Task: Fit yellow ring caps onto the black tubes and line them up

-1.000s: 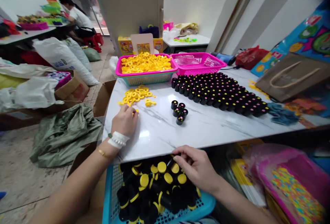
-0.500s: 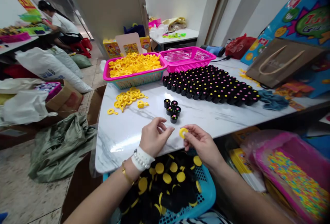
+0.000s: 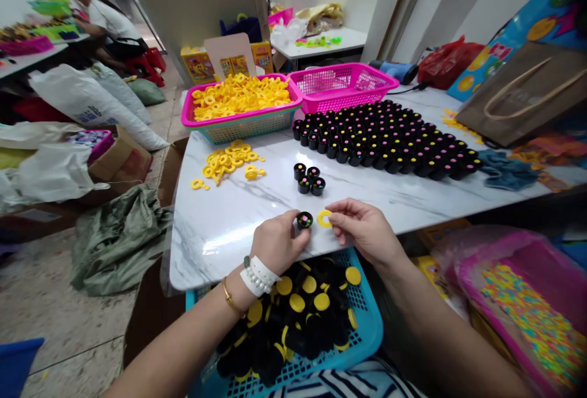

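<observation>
Across the marbled table (image 3: 229, 210), the left hand (image 3: 274, 241) now grips a black cup (image 3: 305, 221), drawn apart from four others (image 3: 304, 185); beside it, the right hand (image 3: 367, 228) pinches a yellow ring (image 3: 320, 219), seemingly pairing both.

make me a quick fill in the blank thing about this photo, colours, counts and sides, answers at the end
1. The right hand holds a ring that is ____ in colour.
2. The left hand has its finger and thumb around a cup whose outside is ____ in colour.
3. Just beyond that cup stands a small cluster of ____ cups.
4. The paper bag stands toward the ____ edge of the picture.

Missing words: yellow; black; four; right.
</observation>
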`<state>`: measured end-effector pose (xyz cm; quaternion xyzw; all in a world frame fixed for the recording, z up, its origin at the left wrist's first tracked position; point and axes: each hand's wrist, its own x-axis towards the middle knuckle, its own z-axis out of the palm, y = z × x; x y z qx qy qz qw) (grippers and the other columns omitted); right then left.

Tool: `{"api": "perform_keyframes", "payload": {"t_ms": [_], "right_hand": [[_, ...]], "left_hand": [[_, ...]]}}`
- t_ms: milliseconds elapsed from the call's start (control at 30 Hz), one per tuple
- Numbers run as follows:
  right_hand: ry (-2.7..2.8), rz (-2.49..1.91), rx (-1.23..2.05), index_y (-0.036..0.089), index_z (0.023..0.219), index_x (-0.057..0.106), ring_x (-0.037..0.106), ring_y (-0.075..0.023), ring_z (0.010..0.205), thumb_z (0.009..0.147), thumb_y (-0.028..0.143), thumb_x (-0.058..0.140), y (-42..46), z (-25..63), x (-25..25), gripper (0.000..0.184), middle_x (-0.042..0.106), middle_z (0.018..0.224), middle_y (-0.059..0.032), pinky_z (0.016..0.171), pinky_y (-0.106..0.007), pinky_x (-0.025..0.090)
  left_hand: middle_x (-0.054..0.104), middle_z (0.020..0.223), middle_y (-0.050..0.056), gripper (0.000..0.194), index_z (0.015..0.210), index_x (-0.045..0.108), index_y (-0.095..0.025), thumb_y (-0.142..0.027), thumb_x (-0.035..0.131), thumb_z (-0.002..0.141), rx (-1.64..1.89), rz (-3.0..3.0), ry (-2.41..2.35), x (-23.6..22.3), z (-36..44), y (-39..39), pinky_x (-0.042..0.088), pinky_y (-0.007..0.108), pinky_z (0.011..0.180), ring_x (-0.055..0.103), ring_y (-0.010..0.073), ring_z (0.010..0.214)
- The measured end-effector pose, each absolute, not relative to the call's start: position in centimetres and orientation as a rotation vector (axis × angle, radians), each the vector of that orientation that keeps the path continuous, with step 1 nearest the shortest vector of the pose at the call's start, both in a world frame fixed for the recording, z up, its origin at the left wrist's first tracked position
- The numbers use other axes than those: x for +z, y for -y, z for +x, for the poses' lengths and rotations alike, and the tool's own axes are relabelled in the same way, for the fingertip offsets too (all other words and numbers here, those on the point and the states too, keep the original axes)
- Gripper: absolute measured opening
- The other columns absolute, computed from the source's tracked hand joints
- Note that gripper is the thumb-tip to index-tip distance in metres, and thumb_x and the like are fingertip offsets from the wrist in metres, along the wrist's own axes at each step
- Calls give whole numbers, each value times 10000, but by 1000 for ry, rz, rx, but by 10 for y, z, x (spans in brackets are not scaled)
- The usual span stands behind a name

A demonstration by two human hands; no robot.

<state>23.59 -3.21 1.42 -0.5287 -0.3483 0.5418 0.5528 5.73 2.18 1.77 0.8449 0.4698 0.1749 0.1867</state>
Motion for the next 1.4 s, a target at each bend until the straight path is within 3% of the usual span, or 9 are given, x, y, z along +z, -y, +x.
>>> {"api": "perform_keyframes", "payload": {"t_ms": [100, 267, 467, 567, 733, 867, 1033, 1200, 1400], "right_hand": [[962, -1271, 1319, 149, 852, 684, 529, -88, 430, 695, 366, 795, 21, 227, 20, 290, 619, 568, 22, 406, -206, 441], [1106, -1417, 1236, 156, 763, 656, 460, -74, 337, 706, 379, 775, 6, 219, 24, 259, 559, 462, 50, 323, -183, 358], [1126, -1395, 1190, 183, 774, 590, 589, -124, 438, 739, 380, 740, 9, 216, 23, 250, 647, 578, 16, 429, -242, 500], [1140, -1437, 1211, 201, 776, 539, 619, -139, 480, 766, 397, 710, 11, 213, 24, 260, 655, 615, 16, 459, -258, 518], [1219, -1499, 1068, 205, 774, 544, 569, -114, 455, 802, 401, 674, 15, 213, 24, 237, 607, 571, 36, 419, -223, 451], [1198, -1455, 1111, 204, 773, 559, 513, -103, 391, 807, 407, 683, 13, 218, 23, 240, 585, 507, 41, 375, -216, 405], [1197, -1398, 1226, 188, 771, 568, 494, -93, 362, 773, 431, 726, 5, 223, 21, 290, 571, 465, 46, 358, -203, 405], [1203, -1368, 1252, 185, 765, 581, 544, -102, 409, 776, 450, 722, 4, 224, 21, 301, 619, 531, 19, 401, -218, 453], [1194, -1389, 1221, 188, 765, 590, 618, -130, 497, 750, 435, 753, 7, 223, 19, 296, 682, 643, -15, 488, -249, 513]], "left_hand": [[679, 716, 3, 293, 1066, 675, -229, -375, 581, 831, 515, 2332, -1300, 16, 52, -14, 397, 242, 592, 596, 146, 626], [671, 684, -10, 279, 1068, 689, -262, -363, 590, 828, 541, 2287, -1269, 13, 54, -16, 379, 235, 580, 584, 140, 612], [664, 647, -7, 277, 1021, 707, -237, -384, 592, 816, 561, 2252, -1237, 16, 52, -16, 359, 243, 556, 579, 142, 583], [674, 663, -5, 346, 1100, 674, -198, -372, 610, 808, 588, 2105, -1137, 23, 52, -17, 403, 235, 572, 586, 133, 579], [657, 645, -23, 241, 1003, 696, -199, -334, 648, 809, 557, 2035, -998, 23, 55, -25, 401, 216, 571, 565, 114, 571], [655, 645, -41, 185, 968, 703, -222, -229, 655, 790, 551, 2065, -968, 16, 54, -31, 389, 209, 573, 564, 108, 577], [647, 620, -45, 155, 925, 718, -225, -244, 690, 773, 542, 2063, -1011, 15, 54, -32, 379, 212, 563, 559, 111, 565], [674, 660, -36, 143, 915, 727, -228, -232, 693, 776, 552, 2051, -998, 15, 55, -31, 395, 214, 576, 576, 116, 588], [683, 686, -8, 179, 919, 725, -208, -341, 685, 806, 553, 2032, -995, 11, 55, -30, 409, 221, 580, 576, 128, 601]]}}
